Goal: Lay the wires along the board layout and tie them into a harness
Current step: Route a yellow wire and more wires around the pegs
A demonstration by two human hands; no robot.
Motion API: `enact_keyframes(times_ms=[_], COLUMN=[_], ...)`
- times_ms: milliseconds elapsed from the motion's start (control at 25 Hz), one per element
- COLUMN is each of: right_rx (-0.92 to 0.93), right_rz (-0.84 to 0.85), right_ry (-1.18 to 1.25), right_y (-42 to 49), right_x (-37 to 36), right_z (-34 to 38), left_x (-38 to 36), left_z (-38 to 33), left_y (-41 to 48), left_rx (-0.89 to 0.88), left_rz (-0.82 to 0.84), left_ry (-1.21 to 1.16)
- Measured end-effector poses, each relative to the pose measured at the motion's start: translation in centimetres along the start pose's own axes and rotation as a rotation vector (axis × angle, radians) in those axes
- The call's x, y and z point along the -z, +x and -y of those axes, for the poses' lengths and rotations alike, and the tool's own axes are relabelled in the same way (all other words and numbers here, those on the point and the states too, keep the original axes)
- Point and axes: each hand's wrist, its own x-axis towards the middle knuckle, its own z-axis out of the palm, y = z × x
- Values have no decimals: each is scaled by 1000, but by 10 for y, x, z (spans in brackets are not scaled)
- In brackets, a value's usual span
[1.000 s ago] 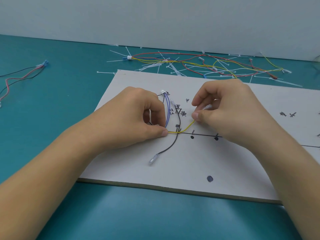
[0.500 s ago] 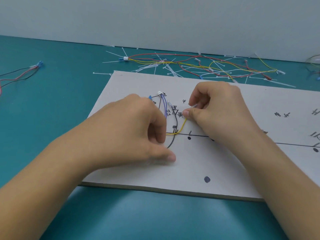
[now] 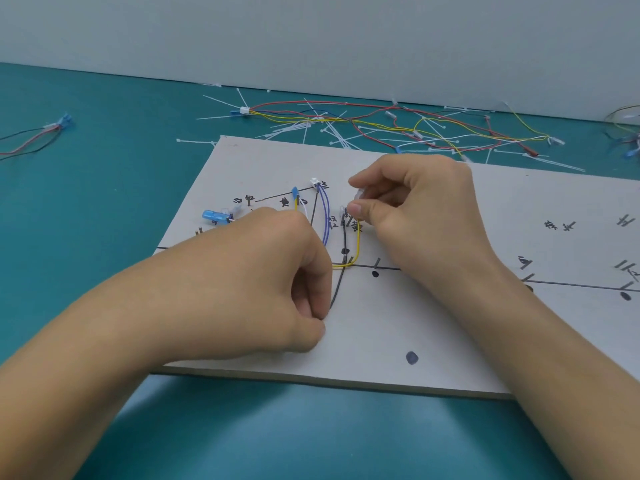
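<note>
Now curled left hand [image 3: 273, 275] pinches black wire [image 3: 337, 291]; right hand [image 3: 419, 209], knuckles up, pinches yellow wire [image 3: 358, 244].

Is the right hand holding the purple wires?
No, the right hand pinches the yellow wire; the purple wires lie apart beside the left hand, which grips the black wire.

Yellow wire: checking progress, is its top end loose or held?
Held: the right hand pinches the yellow wire at its top; its lower end reaches the left hand, which pinches the black wire.
</note>
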Motion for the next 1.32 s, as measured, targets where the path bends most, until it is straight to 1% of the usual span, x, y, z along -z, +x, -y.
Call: enact_keyframes(times_ms=[160, 440, 600, 760, 840, 960, 1040, 1120, 1320], right_rx=[-52, -98, -119, -127, -140, -145, -137, -127, -100], right_rz=[19, 57, 45, 48, 43, 44, 38, 27, 18], right_ry=[39, 51, 106, 92, 87, 92, 95, 102, 120], right_y=[4, 4, 5, 6, 6, 5, 5, 5, 4], right_x=[-2, -4, -3, -3, -4, -2, -1, 0, 0], right_z=[-2, -4, -2, -2, -2, -2, -3, -3, -1], left_x=[1, 2, 2, 3, 5, 6, 4, -2, -13], left_z=[2, 4, 4, 5, 6, 11, 14, 15, 13], left_y=[2, 3, 4, 4, 4, 8, 14, 21, 30], left_rx=[18, -1, -17, -35, -75, -103, -88, -96, -134], left_rz=[30, 86, 84, 77, 1, -273, -391, -409, -386], left_ry=[-38, -60, -69, -65, -60, -70, -79, -68, -79])
